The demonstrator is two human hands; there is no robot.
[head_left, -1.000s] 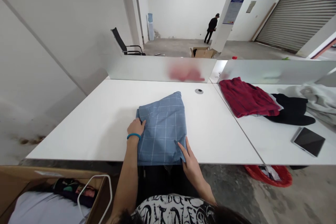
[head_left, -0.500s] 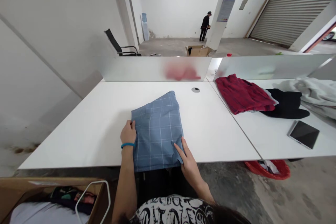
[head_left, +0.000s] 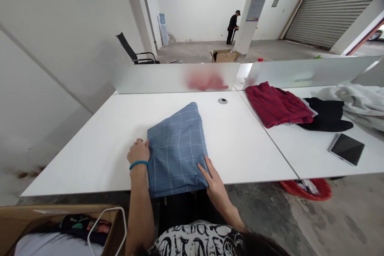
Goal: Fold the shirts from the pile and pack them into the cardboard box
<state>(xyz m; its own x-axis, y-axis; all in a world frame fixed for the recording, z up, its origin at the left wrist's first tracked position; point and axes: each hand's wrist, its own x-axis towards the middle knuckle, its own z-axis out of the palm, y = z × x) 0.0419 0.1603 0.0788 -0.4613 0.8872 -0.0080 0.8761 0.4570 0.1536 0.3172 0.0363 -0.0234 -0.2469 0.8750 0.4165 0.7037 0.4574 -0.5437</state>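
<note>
Your left hand (head_left: 138,151) is curling loosely against the left edge of the folded blue checked cloth (head_left: 176,150), and your right hand (head_left: 212,177) is lying flat with fingers on its near right corner, gripping nothing as far as I can tell. The cloth is lying at the near edge of the white table (head_left: 99,148). Beyond it a frosted divider (head_left: 156,78) is standing, with a concrete floor (head_left: 195,50) stretching behind.

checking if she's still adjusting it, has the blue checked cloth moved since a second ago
Yes. The blue checked cloth has slid left, away from the round cable hole, under the left hand and right hand.
</note>
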